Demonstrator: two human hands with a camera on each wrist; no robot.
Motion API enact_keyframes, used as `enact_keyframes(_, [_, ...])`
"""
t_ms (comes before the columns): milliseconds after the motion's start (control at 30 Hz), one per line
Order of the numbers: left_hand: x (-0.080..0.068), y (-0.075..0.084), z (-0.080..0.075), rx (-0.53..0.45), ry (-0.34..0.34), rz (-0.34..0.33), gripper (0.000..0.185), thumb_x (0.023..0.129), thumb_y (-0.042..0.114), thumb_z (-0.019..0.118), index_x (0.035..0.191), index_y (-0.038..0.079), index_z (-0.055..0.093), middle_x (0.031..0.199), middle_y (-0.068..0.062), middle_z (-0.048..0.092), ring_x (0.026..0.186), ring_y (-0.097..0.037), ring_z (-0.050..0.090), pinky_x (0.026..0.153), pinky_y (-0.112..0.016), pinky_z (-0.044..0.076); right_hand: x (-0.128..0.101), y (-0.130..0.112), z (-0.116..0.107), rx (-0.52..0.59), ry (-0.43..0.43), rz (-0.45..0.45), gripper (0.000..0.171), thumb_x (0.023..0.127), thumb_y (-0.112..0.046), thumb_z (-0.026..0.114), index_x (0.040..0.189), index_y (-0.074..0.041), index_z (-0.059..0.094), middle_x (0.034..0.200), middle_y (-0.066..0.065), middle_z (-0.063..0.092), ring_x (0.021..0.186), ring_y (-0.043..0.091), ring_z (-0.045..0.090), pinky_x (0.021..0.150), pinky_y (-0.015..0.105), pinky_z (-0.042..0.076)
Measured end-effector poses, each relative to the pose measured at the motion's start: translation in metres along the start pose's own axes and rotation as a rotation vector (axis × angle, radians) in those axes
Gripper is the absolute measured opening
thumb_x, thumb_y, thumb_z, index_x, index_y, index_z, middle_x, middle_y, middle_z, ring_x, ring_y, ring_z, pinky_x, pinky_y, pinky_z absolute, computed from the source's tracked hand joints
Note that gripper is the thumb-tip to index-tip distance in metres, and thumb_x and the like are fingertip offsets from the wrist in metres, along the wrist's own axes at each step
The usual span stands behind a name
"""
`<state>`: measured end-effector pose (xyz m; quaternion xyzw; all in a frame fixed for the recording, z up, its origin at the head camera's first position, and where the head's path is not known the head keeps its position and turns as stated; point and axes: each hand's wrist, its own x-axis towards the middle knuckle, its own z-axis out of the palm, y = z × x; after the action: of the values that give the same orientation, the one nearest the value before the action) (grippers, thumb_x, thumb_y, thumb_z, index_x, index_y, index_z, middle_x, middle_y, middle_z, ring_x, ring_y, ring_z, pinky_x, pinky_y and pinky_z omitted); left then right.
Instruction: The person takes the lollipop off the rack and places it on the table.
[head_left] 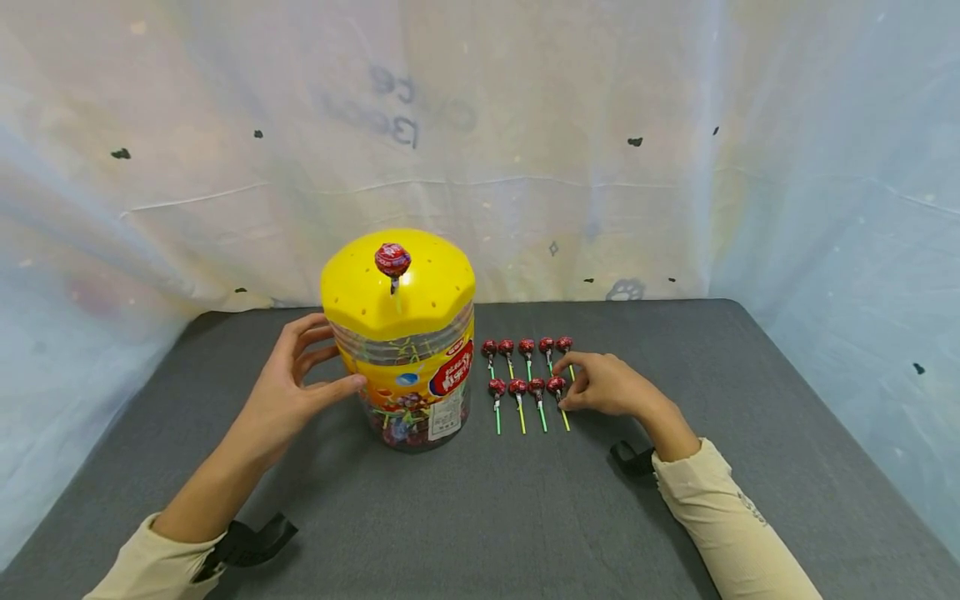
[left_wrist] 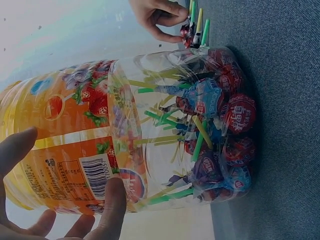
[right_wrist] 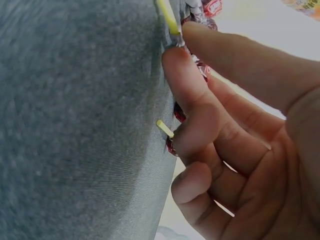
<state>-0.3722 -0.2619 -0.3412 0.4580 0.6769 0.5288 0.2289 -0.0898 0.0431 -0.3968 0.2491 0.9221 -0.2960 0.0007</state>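
Jar (head_left: 408, 358): stood upright on the grey table (head_left: 525, 517); all places below are given from it. Its lower part is seen packed with wrapped lollipops (left_wrist: 220, 125), sticks crossing every way.
Lid (head_left: 397, 283): yellow and domed, dotted with small holes; one lollipop (head_left: 393, 260) is stood in a hole at the top, stick down.
Left hand (head_left: 288, 392): laid against the jar's left side, fingers spread and only lightly bent, thumb pressed on the label. Nothing is clasped; the jar seems merely steadied.
Rows (head_left: 527, 367): set just right of the jar, five lollipops behind and four in front, heads away from the person, sticks lined up parallel.
Right hand (head_left: 603, 385): at the rows' right end, furthest from the jar. Its thumb and forefinger are closed on the front row's end lollipop (head_left: 556, 385); the other fingers are loosely curled. Whether the sweet is lifted or lying flat cannot be made out, since the fingers cover it.
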Motion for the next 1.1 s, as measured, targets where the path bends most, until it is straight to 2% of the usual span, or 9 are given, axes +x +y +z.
enact_keyframes(300, [0.0002,0.0004,0.0006,0.021,0.002,0.003,0.079,0.092,0.020,0.073,0.152,0.025,0.024,0.154,-0.010,0.031,0.139,-0.034,0.035,0.091,-0.029,0.053,-0.0007,0.0003,0.0003,0.010,0.002,-0.006,0.044,0.085,-0.015,0.079,0.125,-0.010,0.063,0.080,-0.005,0.074,0.072,0.009,0.063,0.065,0.028,0.049])
enact_keyframes(967, [0.0001,-0.0008,0.0008,0.034,0.008,0.016,0.078,0.091,0.020,0.074,0.152,0.024,0.025,0.152,-0.009,0.032,0.138,-0.033,0.037,0.089,-0.026,0.053,-0.0013,-0.0019,0.0020,0.008,0.033,0.015,0.042,0.086,-0.017,0.078,0.124,-0.009,0.063,0.085,-0.003,0.076,0.075,0.008,0.066,0.068,0.029,0.052])
enact_keyframes(1100, [0.0001,-0.0007,0.0006,0.034,0.007,0.014,0.078,0.092,0.020,0.073,0.152,0.025,0.025,0.153,-0.009,0.032,0.138,-0.033,0.037,0.091,-0.029,0.054,-0.0004,-0.0028,0.0024,0.001,0.039,0.025,0.042,0.086,-0.018,0.078,0.124,-0.008,0.063,0.086,-0.002,0.076,0.075,0.008,0.066,0.068,0.030,0.053])
